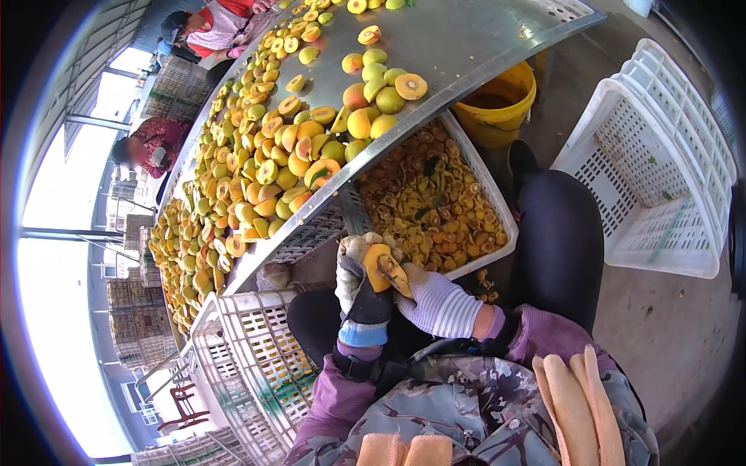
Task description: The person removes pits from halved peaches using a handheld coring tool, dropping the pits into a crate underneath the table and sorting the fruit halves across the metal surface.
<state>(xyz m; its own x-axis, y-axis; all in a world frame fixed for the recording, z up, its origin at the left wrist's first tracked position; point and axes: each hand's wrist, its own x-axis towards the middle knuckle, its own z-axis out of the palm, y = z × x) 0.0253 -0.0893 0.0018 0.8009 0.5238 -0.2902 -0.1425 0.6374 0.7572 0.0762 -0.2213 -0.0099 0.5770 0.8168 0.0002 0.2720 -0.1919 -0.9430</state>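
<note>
My left hand (359, 278), in a grey and black glove with a blue cuff, is closed around a yellow peach half (378, 266). My right hand (437, 301), in a white glove with purple stripes, meets it from the other side, its fingers closed on a second yellow peach piece (402, 283). A dark gap shows between the two pieces. Whether a small tool sits in my right fingers is hidden. Both hands are above my lap, near a white crate (507, 242) of fruit scraps and pits.
A metal table (458, 46) carries a large heap of whole and halved peaches (264, 167). Beneath its edge stands a yellow bucket (497, 105). White crates stand at the right (649, 167) and left (252, 349). Two other people (151, 147) are across the table.
</note>
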